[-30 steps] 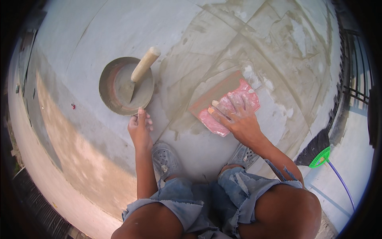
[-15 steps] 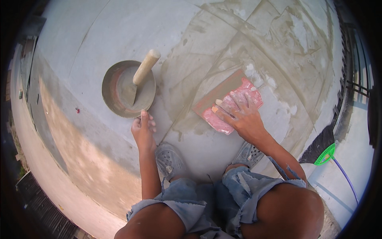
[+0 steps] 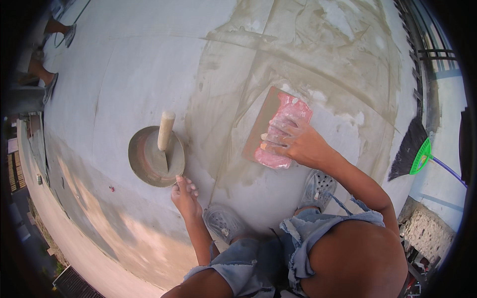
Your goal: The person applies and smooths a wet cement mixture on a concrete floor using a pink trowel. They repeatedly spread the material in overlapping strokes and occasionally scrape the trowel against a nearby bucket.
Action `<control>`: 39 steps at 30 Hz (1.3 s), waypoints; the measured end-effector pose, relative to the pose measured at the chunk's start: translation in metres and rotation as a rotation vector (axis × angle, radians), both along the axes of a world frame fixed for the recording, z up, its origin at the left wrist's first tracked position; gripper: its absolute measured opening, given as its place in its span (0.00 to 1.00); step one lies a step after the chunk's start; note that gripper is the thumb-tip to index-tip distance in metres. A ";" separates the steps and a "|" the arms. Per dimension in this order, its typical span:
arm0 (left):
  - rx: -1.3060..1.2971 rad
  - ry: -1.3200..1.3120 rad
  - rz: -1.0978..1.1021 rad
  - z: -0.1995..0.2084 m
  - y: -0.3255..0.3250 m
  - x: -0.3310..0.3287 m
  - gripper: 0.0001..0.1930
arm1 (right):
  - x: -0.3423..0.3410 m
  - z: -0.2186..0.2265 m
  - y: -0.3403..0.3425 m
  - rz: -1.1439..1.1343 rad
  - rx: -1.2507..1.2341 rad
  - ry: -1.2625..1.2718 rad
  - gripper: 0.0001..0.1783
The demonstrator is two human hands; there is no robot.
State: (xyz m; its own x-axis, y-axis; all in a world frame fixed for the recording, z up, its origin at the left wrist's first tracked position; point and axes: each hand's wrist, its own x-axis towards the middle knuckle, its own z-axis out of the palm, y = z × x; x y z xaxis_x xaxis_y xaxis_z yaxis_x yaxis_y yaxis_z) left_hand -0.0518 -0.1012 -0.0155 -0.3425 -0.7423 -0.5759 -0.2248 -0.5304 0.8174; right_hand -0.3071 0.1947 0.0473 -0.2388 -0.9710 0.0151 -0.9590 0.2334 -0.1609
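Note:
My left hand (image 3: 186,198) grips the near rim of a round metal pan (image 3: 137,171), thumb on top and fingers curled beneath. In the pan stands a small trowel with a wooden handle (image 3: 166,130), its blade dipped in grey paste. My right hand (image 3: 294,140) is closed over the pink, paste-smeared grip of a wide spreader (image 3: 262,124). Its flat brownish blade lies tilted against the grey surface, with the long edge facing left. White residue coats my fingers.
Wet grey-brown coating (image 3: 228,69) streaks the pale floor (image 3: 144,74) ahead. A black-bristled broom with a green head (image 3: 421,156) is at right, near a dark railing (image 3: 422,74). Another person's sandalled foot (image 3: 49,87) shows at far left. My grey clogs (image 3: 222,222) stand close behind the tools.
The view has swung, bringing another person's feet in at the upper left. The spreader now stands at a steeper angle, still in my right hand. My left hand keeps the pan.

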 end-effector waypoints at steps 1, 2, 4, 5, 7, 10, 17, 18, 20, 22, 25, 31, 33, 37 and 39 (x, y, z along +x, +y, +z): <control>-0.002 0.002 -0.008 0.000 0.000 0.001 0.20 | 0.003 0.000 0.004 0.047 0.027 -0.004 0.24; -0.004 0.003 -0.014 -0.001 0.000 0.001 0.20 | 0.001 -0.003 0.006 0.056 0.010 0.031 0.23; -0.010 0.001 -0.015 -0.001 -0.001 0.002 0.20 | -0.004 -0.008 0.006 0.079 -0.024 0.101 0.21; -0.012 -0.001 -0.015 -0.001 -0.002 0.002 0.20 | -0.008 -0.009 0.003 0.089 -0.020 0.093 0.21; -0.015 0.000 -0.011 -0.002 -0.002 0.002 0.20 | -0.019 -0.009 -0.007 0.108 -0.006 0.077 0.21; -0.014 0.004 -0.007 -0.002 -0.001 0.001 0.19 | -0.031 -0.020 -0.024 0.150 0.002 0.008 0.24; -0.019 -0.017 0.019 0.000 0.000 -0.001 0.19 | -0.018 -0.006 -0.029 0.073 -0.030 0.086 0.23; -0.023 -0.017 0.017 0.001 -0.001 0.001 0.20 | -0.012 0.000 -0.026 0.041 -0.038 0.070 0.23; -0.015 -0.005 0.005 0.000 0.001 0.000 0.20 | -0.007 0.001 -0.020 -0.003 -0.053 0.056 0.22; -0.009 -0.018 0.001 0.002 0.001 0.000 0.20 | -0.003 -0.008 -0.019 -0.019 -0.088 0.051 0.19; -0.011 -0.010 -0.004 0.000 0.002 0.000 0.20 | -0.004 -0.015 -0.028 -0.001 -0.115 0.044 0.19; -0.010 -0.010 0.006 0.002 0.002 -0.002 0.20 | -0.005 -0.014 -0.042 0.033 -0.122 0.002 0.19; -0.013 -0.017 0.011 0.002 0.000 -0.001 0.20 | 0.002 -0.001 -0.039 0.022 -0.064 -0.006 0.19; -0.004 0.002 0.005 0.001 0.002 -0.001 0.20 | 0.015 -0.007 -0.031 0.028 -0.040 -0.015 0.17; -0.005 0.000 0.001 0.001 0.003 -0.001 0.20 | 0.010 -0.011 -0.038 0.069 -0.069 -0.030 0.17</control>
